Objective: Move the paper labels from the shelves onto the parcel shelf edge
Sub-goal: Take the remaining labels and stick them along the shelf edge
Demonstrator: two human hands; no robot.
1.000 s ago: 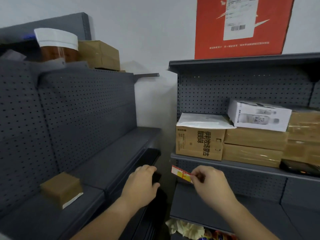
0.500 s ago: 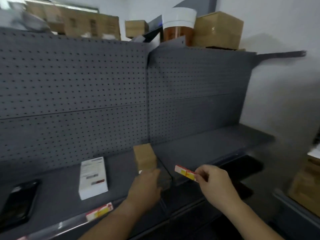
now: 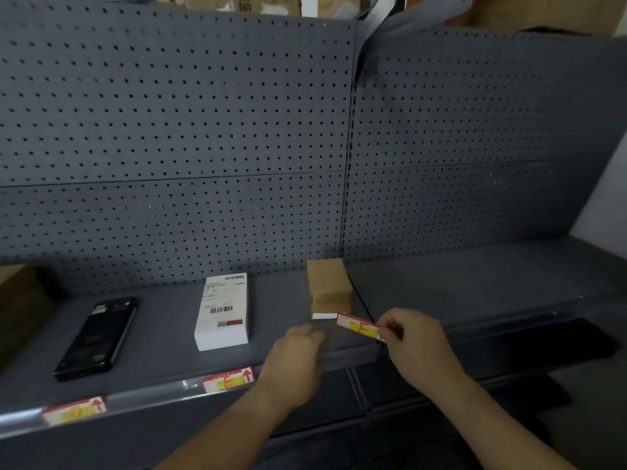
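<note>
1. Two labels already sit in the parcel shelf edge (image 3: 152,393): left label (image 3: 74,409) and middle label (image 3: 229,380). A third, the held label (image 3: 360,328), is pinched at its right end by the right hand (image 3: 415,347), thumb and fingertips closed on it, above the front of the shelf near the brown box (image 3: 328,288).
2. Left hand (image 3: 295,357) rests at the shelf front, fingers loosely curled, nothing visibly held. Whether it touches the edge strip cannot be told.
3. Risk: the label is gripped at one end only, so the free end can droop or twist and miss the strip channel, landing skewed or buckled.
4. Risk: paper is thin; pushing it in at an angle likely creases it or leaves it half-seated, and it slides out.
5. Risk: the free end is just beside the brown box's front corner; a sweep left could snag it.
6. Risk: the strip seems to stop near the shelf joint; placing too far right leaves the label with nothing to hold it.
7. White box (image 3: 222,313) and phone (image 3: 96,337) sit further left, probably clear of the move.
</note>
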